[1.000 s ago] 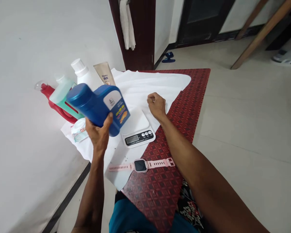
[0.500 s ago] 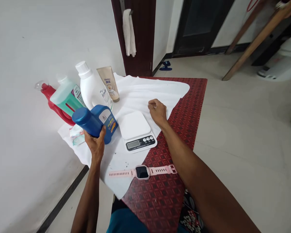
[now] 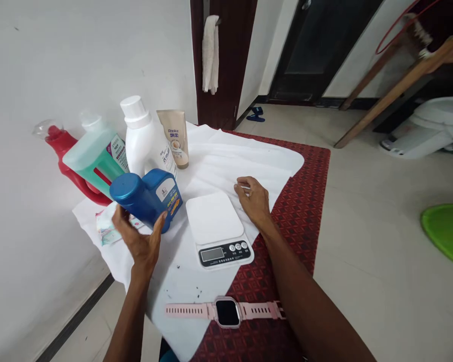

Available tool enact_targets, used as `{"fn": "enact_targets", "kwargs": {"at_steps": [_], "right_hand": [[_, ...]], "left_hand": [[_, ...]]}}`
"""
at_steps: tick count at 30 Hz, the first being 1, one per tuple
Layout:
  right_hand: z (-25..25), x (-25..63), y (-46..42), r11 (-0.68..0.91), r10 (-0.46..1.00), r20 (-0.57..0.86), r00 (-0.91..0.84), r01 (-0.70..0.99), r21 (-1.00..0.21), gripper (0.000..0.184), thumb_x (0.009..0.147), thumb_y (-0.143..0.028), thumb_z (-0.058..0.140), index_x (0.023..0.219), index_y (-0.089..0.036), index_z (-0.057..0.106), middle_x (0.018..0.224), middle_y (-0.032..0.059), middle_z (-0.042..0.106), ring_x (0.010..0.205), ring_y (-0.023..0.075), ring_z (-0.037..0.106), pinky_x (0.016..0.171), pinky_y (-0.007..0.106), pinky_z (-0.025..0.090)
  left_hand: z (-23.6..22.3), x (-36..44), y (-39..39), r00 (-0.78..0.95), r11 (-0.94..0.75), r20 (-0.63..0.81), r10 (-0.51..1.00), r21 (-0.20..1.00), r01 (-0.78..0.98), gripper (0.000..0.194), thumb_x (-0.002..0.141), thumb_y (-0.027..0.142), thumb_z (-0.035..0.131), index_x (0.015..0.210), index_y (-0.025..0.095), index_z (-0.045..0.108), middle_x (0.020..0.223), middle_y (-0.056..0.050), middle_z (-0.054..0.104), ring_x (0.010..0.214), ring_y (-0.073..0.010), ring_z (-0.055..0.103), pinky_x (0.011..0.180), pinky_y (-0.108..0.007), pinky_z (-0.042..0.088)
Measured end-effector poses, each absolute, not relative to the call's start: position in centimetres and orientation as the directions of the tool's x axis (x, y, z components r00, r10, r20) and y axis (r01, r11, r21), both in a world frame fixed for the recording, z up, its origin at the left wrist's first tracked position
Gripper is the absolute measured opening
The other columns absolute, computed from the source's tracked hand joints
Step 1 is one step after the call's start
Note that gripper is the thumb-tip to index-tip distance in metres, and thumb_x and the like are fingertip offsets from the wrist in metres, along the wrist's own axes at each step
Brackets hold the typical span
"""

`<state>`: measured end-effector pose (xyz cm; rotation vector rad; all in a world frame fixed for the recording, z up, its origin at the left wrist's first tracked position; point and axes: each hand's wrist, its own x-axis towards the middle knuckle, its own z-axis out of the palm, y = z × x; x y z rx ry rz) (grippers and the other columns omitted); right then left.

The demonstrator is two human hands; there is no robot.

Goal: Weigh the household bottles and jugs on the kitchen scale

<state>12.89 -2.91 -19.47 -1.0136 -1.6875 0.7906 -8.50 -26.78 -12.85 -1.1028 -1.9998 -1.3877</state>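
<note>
The blue bottle (image 3: 145, 198) stands on the white cloth, its capped end towards me. Around its near side is my left hand (image 3: 141, 241), thumb and fingers spread apart; the thumb tip overlaps the bottle, and whether it touches I cannot tell. To the right lies a white kitchen scale (image 3: 215, 218), its plate bare and its display blank. Beyond the scale's right edge my right hand (image 3: 253, 201) hovers over or rests on the cloth, fingers loosely bent and holding nothing. A pink-strapped smartwatch (image 3: 227, 312) lies flat nearest me.
Behind the blue bottle stand a white detergent bottle (image 3: 145, 141), a green liquid bottle (image 3: 98, 156), a red bottle (image 3: 70, 161) and a beige Rejoice tube (image 3: 176, 138). A soft packet (image 3: 107, 226) lies at the left. Red patterned cover (image 3: 305, 201) edges the table.
My left hand has loosened from the blue bottle, its fingers spreading away. The fingers of my right hand have straightened a little. The view has shifted.
</note>
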Motion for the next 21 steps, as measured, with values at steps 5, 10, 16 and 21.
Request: {"fn": "enact_targets", "kwargs": {"at_steps": [5,10,16,21], "right_hand": [[-19.2,13.0,-3.0,0.455,0.887,0.4,-0.23,0.286,-0.843,0.031,0.088,-0.051,0.064,0.099,-0.022,0.069,0.113,0.015,0.077,0.102,0.03,0.075,0.091,0.053,0.066],[-18.5,13.3,-3.7,0.343,0.933,0.293,-0.207,0.279,-0.897,0.042,0.084,-0.061,0.066,0.099,-0.022,0.07,0.11,0.0149,0.078,0.106,0.0321,0.073,0.098,0.057,0.062],[-14.1,10.3,-2.0,0.42,0.894,0.335,-0.297,0.299,-0.857,0.049,0.081,-0.066,0.071,0.105,-0.023,0.07,0.118,0.0152,0.078,0.114,0.0332,0.072,0.101,0.056,0.06],[-9.4,1.0,1.5,0.441,0.867,0.342,-0.363,0.235,-0.866,0.08,0.068,-0.061,0.086,0.131,-0.02,0.062,0.144,0.0211,0.067,0.133,0.034,0.065,0.112,0.052,0.054]], "left_hand": [[-10.3,-4.6,-28.8,-0.371,0.013,0.861,0.347,0.391,0.92,0.039,0.091,0.027,0.08,0.126,0.02,0.066,0.112,-0.01,0.071,0.107,-0.0253,0.07,0.093,-0.04,0.06],[-10.9,-4.2,-26.5,-0.354,-0.121,0.547,0.759,0.652,0.748,0.022,0.107,0.026,0.051,0.094,0.02,0.067,0.086,-0.004,0.075,0.078,-0.0178,0.071,0.075,-0.031,0.057],[-15.4,-5.6,-25.7,-0.386,0.118,0.314,0.867,0.624,0.773,0.027,0.107,0.028,0.041,0.095,0.021,0.063,0.087,-0.007,0.076,0.08,-0.0221,0.074,0.072,-0.032,0.052],[-16.0,-5.4,-25.9,-0.423,0.289,0.13,0.897,0.55,0.783,0.026,0.108,0.025,0.041,0.101,0.019,0.066,0.093,-0.009,0.079,0.087,-0.0246,0.078,0.073,-0.032,0.051]]}}
